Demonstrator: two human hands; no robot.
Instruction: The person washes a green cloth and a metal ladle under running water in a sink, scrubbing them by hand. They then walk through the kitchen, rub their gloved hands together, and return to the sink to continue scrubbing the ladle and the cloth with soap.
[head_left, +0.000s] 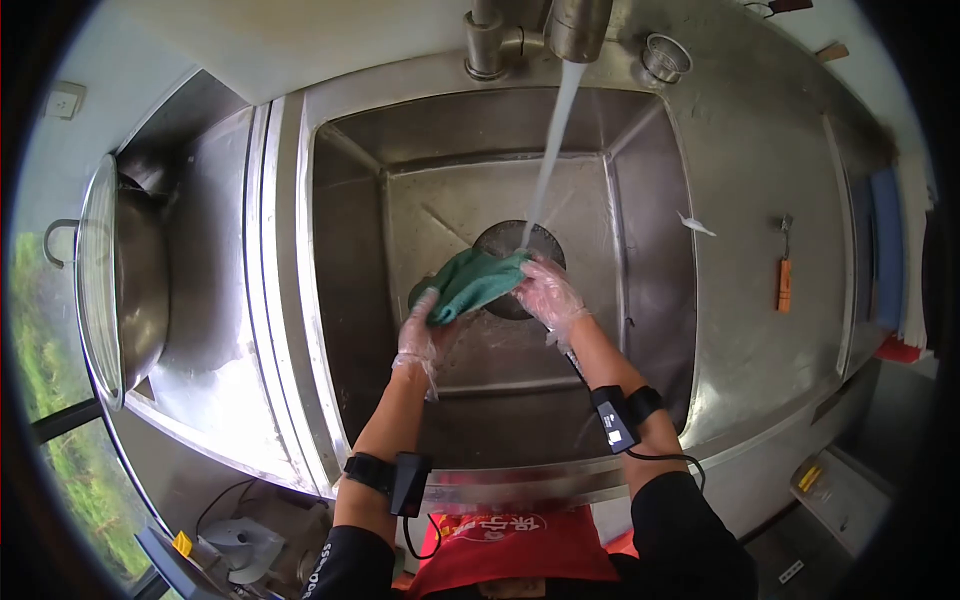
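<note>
Our gloved left hand (pixel 418 335) and right hand (pixel 548 292) hold a green cloth (pixel 470 282), fingers closed on it, over the drain (pixel 497 240) in the sink (pixel 640 230) under the tap's stream (pixel 553 150); we judge that holding it low and squarely under the water would rinse it best.

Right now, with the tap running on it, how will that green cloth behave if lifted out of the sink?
Probably floppy: the green cloth bunches and sags between the left hand and right hand. Likely heavy for its size and dripping, since the water stream lands on it. Possibly slippery against the thin plastic gloves.
</note>
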